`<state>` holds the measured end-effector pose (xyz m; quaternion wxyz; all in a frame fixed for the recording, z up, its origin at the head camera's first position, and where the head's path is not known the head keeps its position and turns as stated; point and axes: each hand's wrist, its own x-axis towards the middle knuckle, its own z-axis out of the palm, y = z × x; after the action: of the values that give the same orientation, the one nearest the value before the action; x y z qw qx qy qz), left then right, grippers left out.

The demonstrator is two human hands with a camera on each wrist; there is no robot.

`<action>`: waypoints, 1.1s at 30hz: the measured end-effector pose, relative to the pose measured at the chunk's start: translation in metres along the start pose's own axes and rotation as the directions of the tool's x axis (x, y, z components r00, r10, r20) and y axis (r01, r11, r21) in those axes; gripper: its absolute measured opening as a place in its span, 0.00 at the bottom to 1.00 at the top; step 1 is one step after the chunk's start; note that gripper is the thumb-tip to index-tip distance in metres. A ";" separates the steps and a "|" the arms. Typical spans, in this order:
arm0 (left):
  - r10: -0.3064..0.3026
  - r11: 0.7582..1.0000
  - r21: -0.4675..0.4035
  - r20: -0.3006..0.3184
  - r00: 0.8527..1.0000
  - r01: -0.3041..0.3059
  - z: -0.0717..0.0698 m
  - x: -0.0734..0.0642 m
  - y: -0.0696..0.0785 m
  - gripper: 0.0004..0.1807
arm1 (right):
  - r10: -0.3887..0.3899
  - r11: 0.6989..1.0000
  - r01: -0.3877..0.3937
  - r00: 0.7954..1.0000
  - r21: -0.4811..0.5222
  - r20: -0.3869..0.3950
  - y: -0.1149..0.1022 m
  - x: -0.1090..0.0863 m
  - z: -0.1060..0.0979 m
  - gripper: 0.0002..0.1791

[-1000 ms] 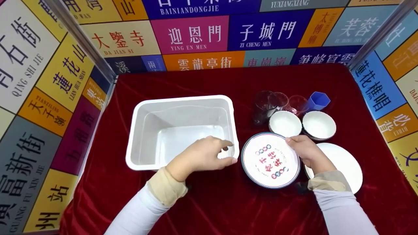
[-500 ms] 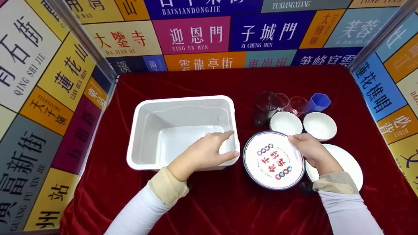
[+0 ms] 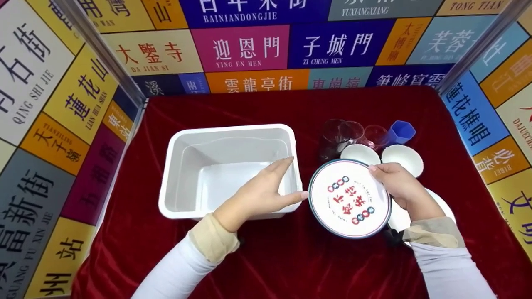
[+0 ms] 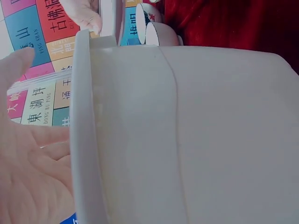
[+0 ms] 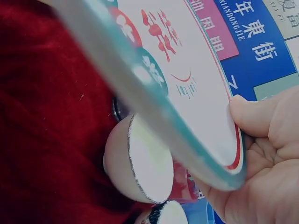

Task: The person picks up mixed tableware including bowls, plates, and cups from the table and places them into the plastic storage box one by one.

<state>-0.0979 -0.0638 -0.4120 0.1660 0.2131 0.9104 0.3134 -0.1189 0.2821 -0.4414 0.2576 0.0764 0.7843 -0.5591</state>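
My right hand [image 3: 405, 193] pinches the edge of a round white plate [image 3: 349, 199] with a blue-green rim and red printed characters. Its thumb lies on the plate's face in the right wrist view, the other fingers behind. The plate is raised and tilted to the right of a white plastic tub [image 3: 174, 170]. Over the tub's right front corner is my left hand [image 3: 259, 195], fingers extended and thumb spread, thumb tip close to the plate's left edge. In the left wrist view the left hand [image 4: 32, 172] shows beside the tub's wall [image 4: 84, 130].
Two white bowls [image 3: 402, 160] stand behind the plate, with clear glasses [image 3: 351, 128] and a blue hexagonal cup [image 3: 401, 132] farther back. Another white plate [image 3: 442, 207] lies partly hidden under the right forearm. Dark red cloth [image 3: 270, 265] covers the table; printed panels wall it in.
The right hand has raised the printed plate slightly, and the plate has turned. The left hand's fingers have straightened and spread apart at the tub's corner.
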 end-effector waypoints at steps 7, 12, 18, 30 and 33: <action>-0.026 0.995 -0.100 -0.022 0.999 0.024 -0.001 0.005 0.004 0.57 | -0.015 0.998 0.016 1.000 0.055 -0.006 -0.011 -0.008 -0.001 0.25; -0.039 0.967 -0.254 -0.044 0.998 0.027 -0.003 0.007 0.005 0.52 | -0.044 0.998 0.045 0.999 0.050 -0.018 -0.023 -0.014 0.002 0.22; -0.018 0.900 -0.436 -0.029 0.999 0.004 -0.003 0.011 0.008 0.47 | -0.073 0.996 0.074 0.997 0.058 -0.021 -0.035 -0.019 0.006 0.23; -0.066 0.689 -0.719 0.063 0.996 0.091 -0.001 0.016 0.008 0.38 | -0.118 0.985 0.122 0.992 0.121 -0.038 -0.053 -0.016 0.022 0.23; -0.055 0.585 -0.805 0.083 0.995 0.099 0.000 0.018 0.010 0.36 | -0.125 0.986 0.129 0.991 0.110 -0.041 -0.056 -0.017 0.022 0.23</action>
<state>-0.1106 -0.0481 -0.4085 0.2802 0.0826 0.6730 0.6795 -0.1200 0.2448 -0.3916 0.2033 0.0502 0.7592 -0.6162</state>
